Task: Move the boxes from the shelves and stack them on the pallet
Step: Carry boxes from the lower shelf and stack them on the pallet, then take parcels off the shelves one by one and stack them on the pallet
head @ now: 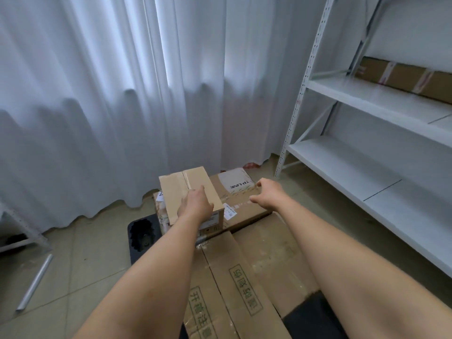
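A small brown cardboard box (178,189) sits on top of a wider flat box with a white TP-LINK label (238,189). My left hand (195,204) rests on the small box's top, fingers laid flat across it. My right hand (267,194) hovers just above the flat box, to the right of the small one, fingers loosely bent and holding nothing. A large box with green printed characters (234,277) lies nearer to me. These boxes sit on a black pallet (139,241), mostly hidden. One long taped box (403,78) lies on a shelf at upper right.
White metal shelving (367,162) fills the right side, with bare lower boards. White curtains (110,94) hang behind the boxes. A grey metal bar (35,282) lies on the tiled floor at left, near another rack's leg (22,228).
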